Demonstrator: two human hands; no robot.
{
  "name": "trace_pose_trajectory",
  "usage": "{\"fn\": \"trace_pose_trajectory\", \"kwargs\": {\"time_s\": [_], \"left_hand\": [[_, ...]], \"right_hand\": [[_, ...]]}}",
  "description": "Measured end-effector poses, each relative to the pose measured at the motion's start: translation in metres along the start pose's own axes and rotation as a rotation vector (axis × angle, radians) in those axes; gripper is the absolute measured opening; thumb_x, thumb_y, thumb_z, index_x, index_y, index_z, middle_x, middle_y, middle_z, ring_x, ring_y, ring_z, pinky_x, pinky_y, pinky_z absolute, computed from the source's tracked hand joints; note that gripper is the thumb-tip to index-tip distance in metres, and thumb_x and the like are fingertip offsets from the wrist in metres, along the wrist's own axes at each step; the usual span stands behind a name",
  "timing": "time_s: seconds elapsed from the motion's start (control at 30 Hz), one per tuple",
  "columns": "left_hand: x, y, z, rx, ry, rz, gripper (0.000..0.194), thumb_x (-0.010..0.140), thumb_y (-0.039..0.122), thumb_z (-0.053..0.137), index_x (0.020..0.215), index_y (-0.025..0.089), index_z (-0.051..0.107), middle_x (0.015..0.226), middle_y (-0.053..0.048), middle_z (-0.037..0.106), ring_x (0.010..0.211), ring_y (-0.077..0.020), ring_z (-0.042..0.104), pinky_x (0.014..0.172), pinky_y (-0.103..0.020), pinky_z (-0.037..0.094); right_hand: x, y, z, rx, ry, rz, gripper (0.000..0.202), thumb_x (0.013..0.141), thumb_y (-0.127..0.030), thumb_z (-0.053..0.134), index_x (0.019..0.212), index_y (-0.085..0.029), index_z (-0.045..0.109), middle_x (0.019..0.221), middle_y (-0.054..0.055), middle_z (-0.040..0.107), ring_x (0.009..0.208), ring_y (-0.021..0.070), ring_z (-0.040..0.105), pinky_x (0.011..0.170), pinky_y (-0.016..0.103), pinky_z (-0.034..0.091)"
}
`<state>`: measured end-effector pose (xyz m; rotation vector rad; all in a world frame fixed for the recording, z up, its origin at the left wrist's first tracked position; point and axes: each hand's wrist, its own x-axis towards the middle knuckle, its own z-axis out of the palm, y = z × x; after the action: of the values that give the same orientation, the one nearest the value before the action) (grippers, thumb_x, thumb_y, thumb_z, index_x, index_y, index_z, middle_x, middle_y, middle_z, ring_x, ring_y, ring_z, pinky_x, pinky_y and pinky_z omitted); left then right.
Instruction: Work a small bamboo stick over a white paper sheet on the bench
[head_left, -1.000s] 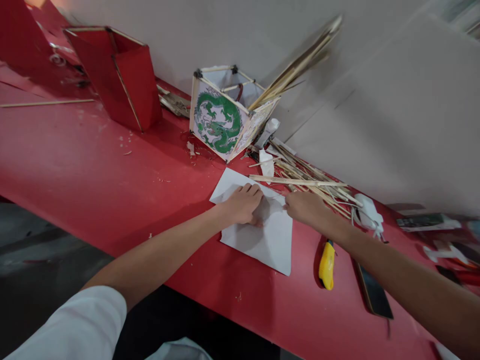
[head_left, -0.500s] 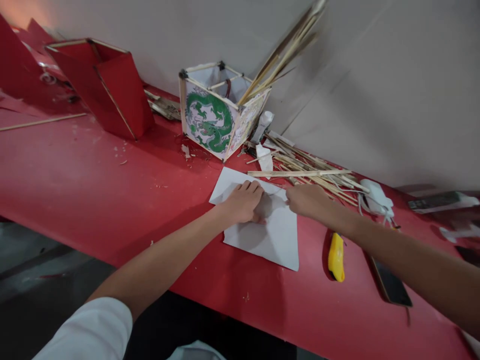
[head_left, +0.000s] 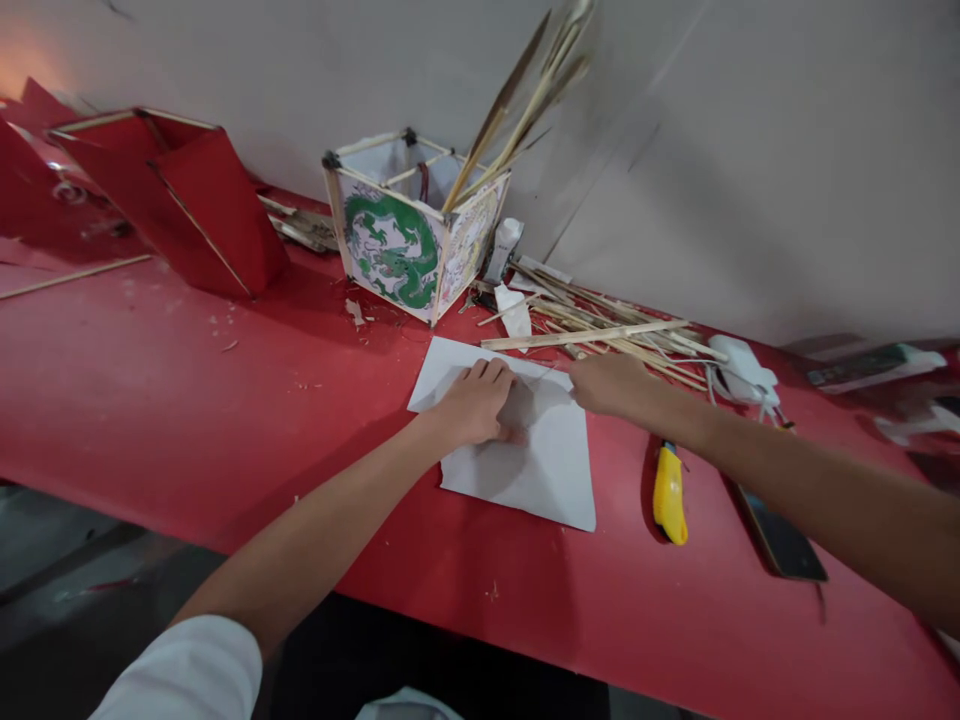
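A white sheet of paper (head_left: 544, 470) lies on the red table (head_left: 187, 400). My left hand (head_left: 472, 400) presses flat on the sheet's upper middle, fingers slightly spread. My right hand (head_left: 607, 383) sits at the sheet's far right corner, fingers curled at its edge; whether it pinches the paper or something thin is not clear. Just beyond my hands lies a pile of thin bamboo sticks (head_left: 615, 330).
A cube lantern with a green dragon print (head_left: 397, 245) stands behind the sheet, with sticks poking out of it. A red paper lantern frame (head_left: 187, 205) lies at the left. A yellow utility knife (head_left: 669, 492) and a dark phone (head_left: 784, 545) lie right of the sheet.
The camera view has swung so everything sits lower and further left. Both hands stay on the sheet in nearly the same pose.
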<state>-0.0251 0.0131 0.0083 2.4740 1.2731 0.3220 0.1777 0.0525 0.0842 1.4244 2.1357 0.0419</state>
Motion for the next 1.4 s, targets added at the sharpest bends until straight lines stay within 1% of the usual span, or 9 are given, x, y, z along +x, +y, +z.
{"fn": "trace_pose_trajectory", "kwargs": {"time_s": [0.27,0.5,0.77,0.93,1.0,1.1,1.17,1.27,1.4], "left_hand": [[-0.002,-0.003,0.002,-0.032,0.020,0.024,0.077,0.075,0.063,0.077,0.131,0.018,0.049,0.137,-0.011,0.052,0.124,-0.0324,0.048,0.102,-0.046,0.044],[-0.001,0.002,0.003,0.019,0.007,-0.001,0.078,0.075,0.066,0.076,0.129,0.016,0.050,0.136,-0.014,0.051,0.122,-0.0337,0.048,0.102,-0.047,0.044],[-0.004,-0.002,0.004,-0.024,0.037,0.039,0.074,0.076,0.064,0.076,0.128,0.019,0.050,0.135,-0.011,0.053,0.124,-0.0311,0.048,0.101,-0.044,0.044],[-0.004,0.001,0.005,-0.006,0.037,0.005,0.075,0.077,0.066,0.075,0.128,0.017,0.051,0.135,-0.013,0.053,0.122,-0.0324,0.049,0.100,-0.045,0.044],[-0.004,0.001,0.005,-0.024,0.038,0.007,0.076,0.076,0.066,0.075,0.129,0.018,0.051,0.134,-0.012,0.053,0.122,-0.0321,0.050,0.101,-0.044,0.044],[-0.005,0.000,0.004,-0.046,0.044,0.021,0.077,0.074,0.067,0.076,0.129,0.019,0.051,0.134,-0.011,0.053,0.123,-0.0316,0.049,0.101,-0.044,0.044],[-0.005,0.000,0.003,-0.033,0.052,0.025,0.076,0.074,0.064,0.077,0.128,0.019,0.051,0.133,-0.011,0.054,0.123,-0.0315,0.050,0.100,-0.044,0.045],[-0.006,0.010,0.001,0.010,0.093,0.056,0.071,0.079,0.057,0.077,0.131,0.018,0.049,0.132,-0.011,0.057,0.122,-0.0319,0.052,0.099,-0.046,0.047],[-0.011,0.033,0.001,-0.040,0.226,0.164,0.054,0.094,0.044,0.063,0.138,0.021,0.044,0.135,-0.012,0.058,0.124,-0.0299,0.055,0.101,-0.045,0.047]], "right_hand": [[-0.009,-0.057,-0.001,0.085,0.059,-0.152,0.026,0.091,-0.031,0.060,0.096,-0.013,0.078,0.087,0.019,0.077,0.084,0.0330,0.074,0.067,0.035,0.049],[-0.009,0.000,0.010,-0.033,0.022,-0.004,0.022,0.090,-0.016,0.056,0.090,-0.009,0.077,0.090,0.023,0.076,0.085,0.0326,0.073,0.063,0.033,0.044],[-0.011,-0.046,0.001,0.029,0.054,-0.154,0.021,0.093,-0.025,0.059,0.093,-0.015,0.077,0.089,0.018,0.077,0.082,0.0296,0.073,0.064,0.033,0.044],[-0.010,0.005,0.017,0.012,0.039,0.024,0.021,0.088,-0.012,0.054,0.086,-0.011,0.076,0.089,0.021,0.076,0.086,0.0322,0.072,0.064,0.032,0.042],[-0.014,0.019,0.023,0.070,0.064,0.093,0.025,0.093,-0.017,0.052,0.082,-0.013,0.074,0.091,0.020,0.076,0.086,0.0309,0.071,0.063,0.031,0.039],[-0.026,0.009,0.036,0.279,0.178,0.157,0.038,0.103,-0.035,0.042,0.083,-0.019,0.071,0.088,0.011,0.076,0.080,0.0229,0.068,0.061,0.028,0.035],[-0.035,-0.011,0.050,0.565,0.437,0.205,0.038,0.103,-0.042,0.043,0.083,-0.020,0.067,0.078,0.006,0.072,0.071,0.0196,0.063,0.060,0.028,0.034],[-0.045,-0.042,0.073,0.920,0.652,0.217,0.043,0.102,-0.052,0.043,0.078,-0.021,0.061,0.063,0.000,0.061,0.058,0.0168,0.055,0.056,0.028,0.035],[-0.051,-0.061,0.092,1.112,0.833,0.208,0.038,0.103,-0.049,0.041,0.091,-0.023,0.065,0.078,0.003,0.070,0.071,0.0200,0.065,0.065,0.030,0.047]]}}
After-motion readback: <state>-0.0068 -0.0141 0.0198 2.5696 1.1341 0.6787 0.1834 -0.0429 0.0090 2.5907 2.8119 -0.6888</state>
